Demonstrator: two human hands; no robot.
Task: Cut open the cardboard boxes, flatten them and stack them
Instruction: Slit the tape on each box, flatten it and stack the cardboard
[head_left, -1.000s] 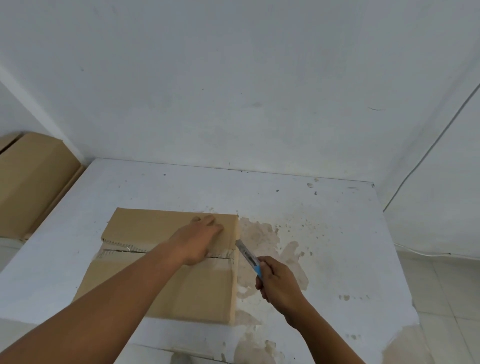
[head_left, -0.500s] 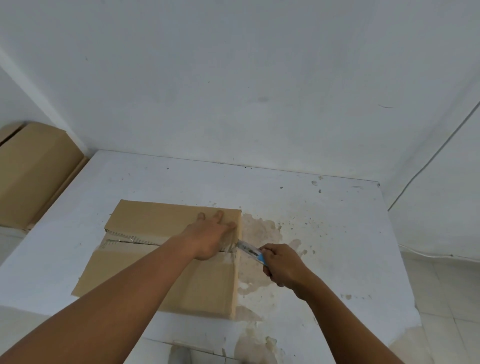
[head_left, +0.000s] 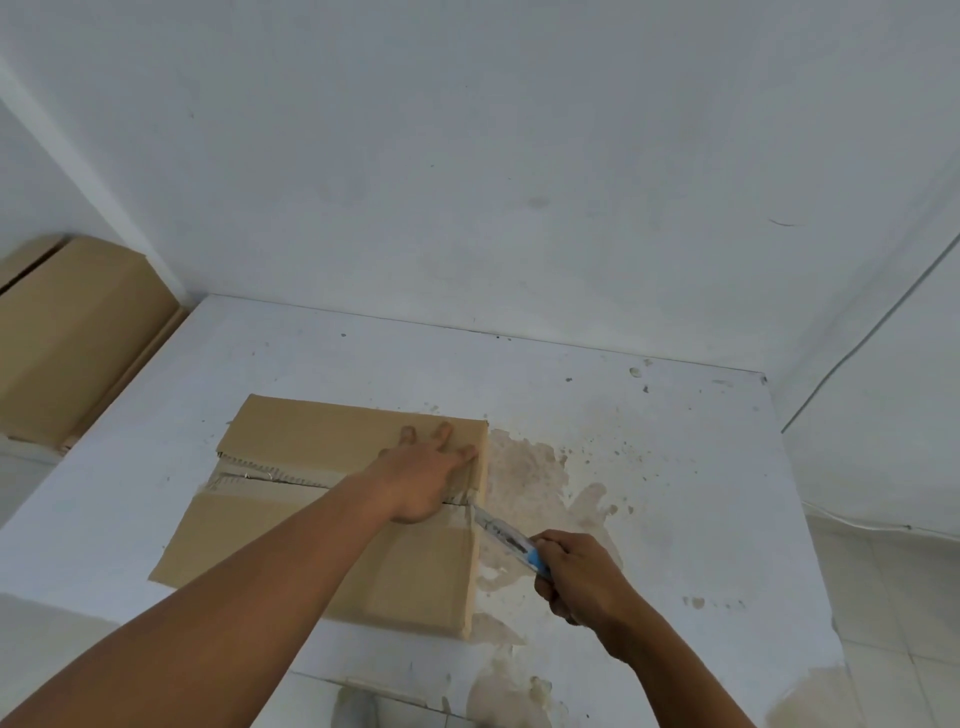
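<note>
Your left hand (head_left: 426, 467) lies flat, fingers spread, on the cardboard box (head_left: 332, 561), with the white table (head_left: 649, 467) beneath it. At the box's right edge your right hand (head_left: 582, 577) grips the utility knife (head_left: 506, 538). A slip along the seam could cut that palm.

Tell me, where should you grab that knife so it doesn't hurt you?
By the blue handle end of the knife, coming from the right, as the right hand does. Its bare tip points left into the box seam, so stay behind it.
</note>
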